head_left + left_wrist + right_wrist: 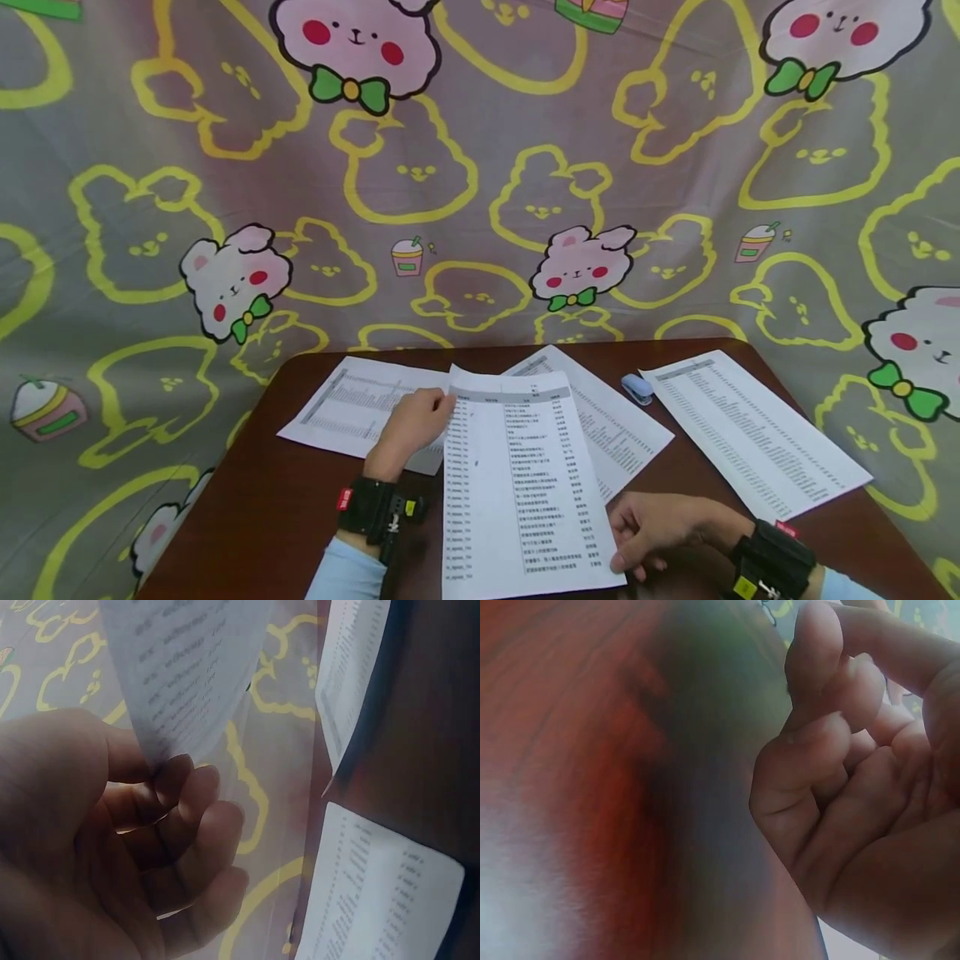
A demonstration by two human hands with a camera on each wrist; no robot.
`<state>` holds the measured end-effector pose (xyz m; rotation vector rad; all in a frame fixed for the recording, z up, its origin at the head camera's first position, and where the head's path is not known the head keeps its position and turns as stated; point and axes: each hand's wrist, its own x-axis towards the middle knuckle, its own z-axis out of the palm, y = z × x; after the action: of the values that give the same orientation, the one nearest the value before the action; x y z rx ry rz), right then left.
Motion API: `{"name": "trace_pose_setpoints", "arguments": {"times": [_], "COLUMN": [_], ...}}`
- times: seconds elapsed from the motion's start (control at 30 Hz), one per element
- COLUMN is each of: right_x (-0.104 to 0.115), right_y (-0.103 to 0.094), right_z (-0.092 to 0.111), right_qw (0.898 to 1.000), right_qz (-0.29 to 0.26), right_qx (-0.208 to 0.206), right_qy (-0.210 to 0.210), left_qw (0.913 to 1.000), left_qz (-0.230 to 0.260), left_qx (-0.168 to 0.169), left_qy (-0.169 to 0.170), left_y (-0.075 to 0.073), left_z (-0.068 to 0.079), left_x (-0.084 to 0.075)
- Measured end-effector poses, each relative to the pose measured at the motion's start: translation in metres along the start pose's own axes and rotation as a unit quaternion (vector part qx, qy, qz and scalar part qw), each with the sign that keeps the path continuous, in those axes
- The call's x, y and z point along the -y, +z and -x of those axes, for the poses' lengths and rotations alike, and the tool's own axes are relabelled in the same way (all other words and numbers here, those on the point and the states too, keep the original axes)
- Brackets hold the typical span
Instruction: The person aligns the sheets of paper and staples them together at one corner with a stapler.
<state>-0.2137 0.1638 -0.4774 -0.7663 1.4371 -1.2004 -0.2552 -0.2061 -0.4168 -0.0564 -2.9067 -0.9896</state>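
A printed sheet of paper (495,500) is held up over the table, its table of text facing the head camera. My left hand (412,423) pinches its upper left corner. In the left wrist view, the left hand (142,825) has thumb and index finger on the paper's corner (187,667), the other fingers curled loosely below. At the lower right corner, my right hand (660,529) grips the sheet between thumb and fingers. The right wrist view shows the right hand (855,765) with curled fingers above the tabletop; the paper is hidden there.
Another printed sheet (337,408) lies at the back left of the dark brown table (247,500). A second one (618,429) lies partly behind the held sheet, and a third (757,433) on the right. Between those two sits a small light-blue stapler (637,388). A patterned curtain (480,167) hangs behind.
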Motion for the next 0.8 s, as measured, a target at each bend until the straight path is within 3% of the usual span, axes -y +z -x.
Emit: {"name": "trace_pose_setpoints", "arguments": {"times": [0.23,0.53,0.8], "right_x": [-0.006,-0.012,-0.016], "right_y": [0.002,0.007,0.01], "right_z": [0.005,0.012,0.014], "right_qw": [1.0,0.999,1.0], "right_qz": [-0.006,0.017,-0.018], "right_qx": [0.013,-0.012,-0.003], "right_qy": [-0.002,0.034,0.013], "left_qw": [0.9999,0.9996,0.9994], "left_qz": [0.013,0.017,0.006], "left_qx": [0.008,0.021,0.028], "left_qy": [0.003,0.008,0.019], "left_y": [0.012,0.025,0.032], "left_z": [0.004,0.009,0.006], "left_x": [0.004,0.006,0.003]}}
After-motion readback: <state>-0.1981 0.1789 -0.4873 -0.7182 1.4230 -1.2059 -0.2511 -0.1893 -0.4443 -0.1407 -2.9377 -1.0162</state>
